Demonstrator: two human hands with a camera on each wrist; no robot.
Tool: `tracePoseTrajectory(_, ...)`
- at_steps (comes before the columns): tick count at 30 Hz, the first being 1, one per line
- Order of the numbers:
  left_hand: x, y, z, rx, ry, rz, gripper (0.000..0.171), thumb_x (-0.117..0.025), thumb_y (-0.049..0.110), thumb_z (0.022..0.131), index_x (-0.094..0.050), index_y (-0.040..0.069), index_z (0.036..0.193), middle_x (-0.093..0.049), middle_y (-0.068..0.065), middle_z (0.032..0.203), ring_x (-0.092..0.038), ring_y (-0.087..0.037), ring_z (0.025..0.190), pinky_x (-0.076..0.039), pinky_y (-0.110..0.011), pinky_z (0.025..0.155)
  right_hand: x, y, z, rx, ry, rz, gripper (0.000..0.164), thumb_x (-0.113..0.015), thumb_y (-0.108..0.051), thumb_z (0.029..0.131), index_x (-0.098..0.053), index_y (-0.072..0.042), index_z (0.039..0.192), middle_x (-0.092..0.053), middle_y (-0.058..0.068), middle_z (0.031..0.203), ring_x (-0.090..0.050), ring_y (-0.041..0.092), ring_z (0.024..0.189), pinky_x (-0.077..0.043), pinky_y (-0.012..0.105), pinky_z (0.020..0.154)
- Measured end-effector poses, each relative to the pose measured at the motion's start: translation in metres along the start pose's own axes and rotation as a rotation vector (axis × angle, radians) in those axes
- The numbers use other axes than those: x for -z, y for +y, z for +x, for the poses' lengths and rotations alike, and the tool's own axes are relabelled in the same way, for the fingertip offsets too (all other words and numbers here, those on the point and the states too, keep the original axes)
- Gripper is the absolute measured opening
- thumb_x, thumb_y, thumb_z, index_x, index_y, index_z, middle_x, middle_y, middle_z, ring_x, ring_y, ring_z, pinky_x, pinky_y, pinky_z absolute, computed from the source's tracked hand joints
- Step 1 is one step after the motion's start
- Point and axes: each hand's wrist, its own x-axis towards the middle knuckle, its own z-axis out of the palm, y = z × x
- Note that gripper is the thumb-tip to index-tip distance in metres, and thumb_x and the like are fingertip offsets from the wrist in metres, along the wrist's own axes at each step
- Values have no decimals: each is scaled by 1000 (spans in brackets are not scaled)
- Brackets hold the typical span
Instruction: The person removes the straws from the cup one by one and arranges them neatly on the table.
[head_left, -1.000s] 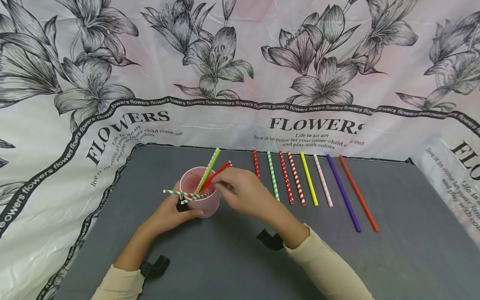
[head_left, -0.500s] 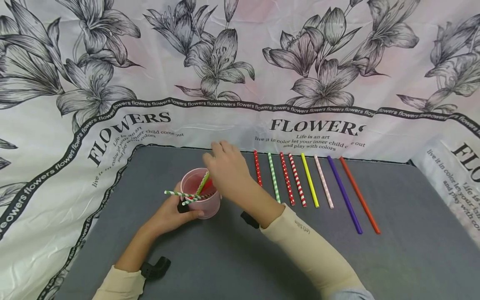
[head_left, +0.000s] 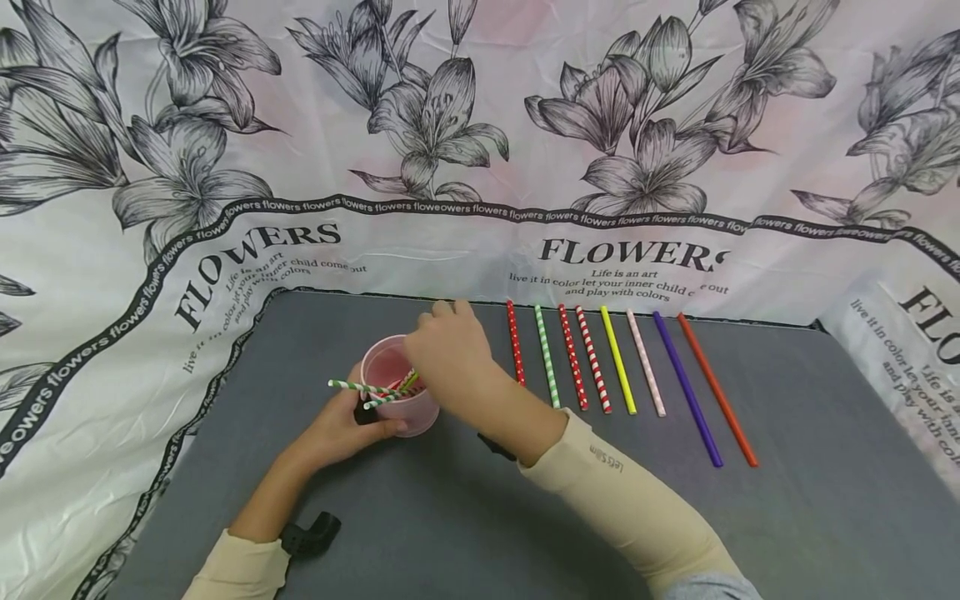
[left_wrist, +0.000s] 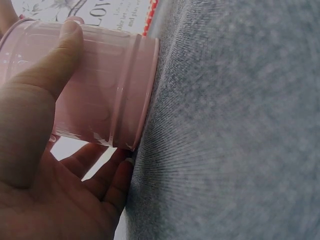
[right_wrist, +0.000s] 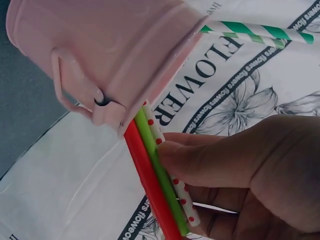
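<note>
A pink bucket (head_left: 420,417) with a small side handle (right_wrist: 75,90) stands on the grey tabletop. My left hand (head_left: 348,429) grips it from the left, its thumb (left_wrist: 70,50) along the wall. Green-and-white striped straws (head_left: 348,386) lean out over the bucket's left rim. At the right rim my right hand (head_left: 453,346) pinches a white straw with red dots (right_wrist: 187,200) between thumb and fingers. Beside it, a light green straw (right_wrist: 156,160) and a red straw (right_wrist: 147,175) slant out of the bucket. From the head view, this hand hides their upper ends.
On the tabletop (head_left: 600,517), right of the bucket, lies a row of several straws: red dotted (head_left: 573,358), red striped (head_left: 594,358), green striped (head_left: 547,358), yellow (head_left: 618,358), pale pink (head_left: 647,362), purple (head_left: 686,387) and orange (head_left: 717,387). A flower-printed sheet (head_left: 450,250) hangs behind.
My right hand moved from the bucket's right side to beyond its far rim, then came slightly back down. The light green straw tipped over toward the right. My left hand stays on the bucket.
</note>
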Motion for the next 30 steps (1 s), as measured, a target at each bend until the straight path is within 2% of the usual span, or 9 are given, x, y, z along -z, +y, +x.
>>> tracePoseTrajectory(4,1,0,-1,-4,-4,4,81,-86,16,81,-39,7,147,-50,-8,142,-49,-22,127,-35,-23,105,2,-8,2,9,-50,-28,42,-90,-40,73,-77,-26,111,-72,0,101,-58,20,96,-41,45,94)
tracePoseTrajectory(6,1,1,-1,-4,-10,5,77,-85,16,82,-42,7,145,-49,-7,142,-50,-20,126,-36,-23,104,2,-13,4,22,-66,-39,42,-89,-41,74,-77,-27,112,-72,0,101,-58,20,95,-39,46,95)
tracePoseTrajectory(10,1,2,-1,-32,-26,5,73,-83,15,84,-42,5,144,-47,-7,140,-52,-17,119,-40,-23,100,0,-24,9,44,-98,-32,34,-79,-51,83,-77,-28,108,-71,-3,96,-57,17,89,-36,41,89)
tracePoseTrajectory(14,1,0,0,-64,-31,2,76,-83,14,85,-37,5,145,-49,-7,137,-54,-15,113,-44,-24,95,-3,-33,14,65,-145,-14,48,-70,-64,83,-76,-26,112,-72,-4,102,-59,17,92,-37,35,83)
tracePoseTrajectory(17,1,-2,0,-74,-31,-3,81,-83,13,84,-33,6,147,-52,-6,134,-55,-14,109,-45,-25,92,-8,-37,16,79,-160,-3,46,-75,-59,82,-75,-27,115,-72,-5,107,-61,16,96,-40,34,83)
tracePoseTrajectory(20,1,-3,0,-85,-29,-13,88,-83,12,83,-28,8,152,-49,-6,141,-52,-14,117,-42,-23,98,-12,-39,18,86,-152,-8,43,-77,-57,82,-76,-28,115,-73,-6,107,-62,15,96,-43,32,82)
tracePoseTrajectory(24,1,-4,2,-121,-32,-21,95,-83,9,83,-22,10,157,-39,-5,152,-44,-15,129,-32,-20,107,-13,-39,19,85,-142,-30,48,-80,-57,77,-76,-27,115,-73,-6,106,-63,16,96,-45,33,83)
tracePoseTrajectory(27,1,-4,3,-148,-34,-20,95,-82,7,83,-22,9,157,-37,-7,153,-43,-17,131,-30,-21,108,-12,-39,17,73,-141,-24,48,-83,-56,74,-77,-28,113,-73,-6,106,-63,16,95,-46,33,83)
tracePoseTrajectory(30,1,-1,2,-127,-25,-24,95,-83,8,82,-23,8,156,-40,-8,152,-44,-17,130,-32,-20,107,-8,-37,14,65,-123,-3,42,-81,-55,78,-78,-28,109,-72,-5,101,-60,16,90,-45,33,80)
